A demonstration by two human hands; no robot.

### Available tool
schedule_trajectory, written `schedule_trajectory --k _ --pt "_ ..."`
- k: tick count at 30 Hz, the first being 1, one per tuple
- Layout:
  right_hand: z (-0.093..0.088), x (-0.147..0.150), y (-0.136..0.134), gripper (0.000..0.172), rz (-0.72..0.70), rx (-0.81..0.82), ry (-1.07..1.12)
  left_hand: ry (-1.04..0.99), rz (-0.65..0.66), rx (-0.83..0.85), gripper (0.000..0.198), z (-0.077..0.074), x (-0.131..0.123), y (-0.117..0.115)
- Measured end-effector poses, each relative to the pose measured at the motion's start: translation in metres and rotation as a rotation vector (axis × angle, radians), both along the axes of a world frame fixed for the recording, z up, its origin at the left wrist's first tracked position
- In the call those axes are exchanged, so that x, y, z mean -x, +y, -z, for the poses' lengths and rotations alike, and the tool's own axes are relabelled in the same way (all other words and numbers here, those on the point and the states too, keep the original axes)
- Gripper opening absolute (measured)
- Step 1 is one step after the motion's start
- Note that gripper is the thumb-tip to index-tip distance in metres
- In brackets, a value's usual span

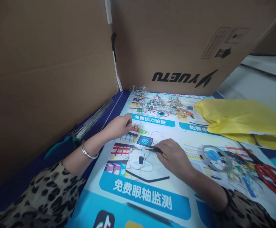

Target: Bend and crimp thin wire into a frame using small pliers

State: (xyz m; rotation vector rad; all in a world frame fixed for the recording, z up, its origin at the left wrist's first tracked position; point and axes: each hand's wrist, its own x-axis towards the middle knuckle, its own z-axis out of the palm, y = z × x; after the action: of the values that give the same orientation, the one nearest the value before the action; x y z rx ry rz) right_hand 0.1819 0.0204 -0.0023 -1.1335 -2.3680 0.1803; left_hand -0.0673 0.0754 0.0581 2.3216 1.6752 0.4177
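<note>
My right hand grips a small pair of pliers with dark jaws and a bit of yellow on the handle. The jaws point left, over the printed sheet. A thin wire curves in loops around and below the jaws; whether they clamp it cannot be made out. Up and to the left, my left hand is closed in a pinch above the sheet. Whatever its fingertips hold is too fine or hidden to name. A silver bangle circles the left wrist.
Cardboard walls enclose the back and left. Tangled wire pieces lie at the back. On the left are straight wires and teal-handled pliers. A yellow bag, a tape roll and red-handled scissors lie right.
</note>
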Motion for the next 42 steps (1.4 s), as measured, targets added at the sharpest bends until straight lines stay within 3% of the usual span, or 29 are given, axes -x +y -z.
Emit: schedule_trajectory --k 4,7,12,17,23,27,30,35,39,42 --pt "-0.013 0.004 0.001 0.015 0.109 0.139 0.26 -0.234 0.0 -0.064 0.005 0.004 -0.025 -0.012" --pt "-0.026 0.011 0.001 0.02 0.226 0.407 0.445 -0.275 0.04 -0.09 0.006 0.006 -0.041 -0.023" --pt "-0.032 0.022 -0.001 0.028 0.166 0.579 0.659 -0.308 0.089 -0.1 0.005 0.008 -0.051 -0.035" --pt "-0.028 0.029 -0.001 0.021 0.106 0.674 0.754 -0.356 0.116 -0.061 0.004 0.007 -0.054 -0.043" --pt "-0.024 0.028 0.0 0.022 0.198 0.615 0.858 -0.618 0.117 0.11 0.006 0.004 -0.058 -0.049" --pt "-0.024 0.025 -0.001 0.021 0.13 0.655 0.831 -0.853 0.153 0.344 0.006 0.008 -0.059 -0.052" --pt "-0.026 0.023 -0.002 0.018 0.107 0.686 0.794 -0.915 0.172 0.435 0.006 0.013 -0.059 -0.054" --pt "-0.028 0.024 -0.003 0.016 0.14 0.648 0.725 -0.918 0.172 0.469 0.008 0.015 -0.057 -0.059" --pt "-0.027 0.026 -0.006 0.009 0.138 0.546 0.591 -0.952 0.164 0.454 0.014 0.008 -0.054 -0.063" --pt "-0.028 0.027 -0.007 0.008 0.141 0.498 0.511 -0.867 0.18 0.389 0.02 0.003 -0.052 -0.064"
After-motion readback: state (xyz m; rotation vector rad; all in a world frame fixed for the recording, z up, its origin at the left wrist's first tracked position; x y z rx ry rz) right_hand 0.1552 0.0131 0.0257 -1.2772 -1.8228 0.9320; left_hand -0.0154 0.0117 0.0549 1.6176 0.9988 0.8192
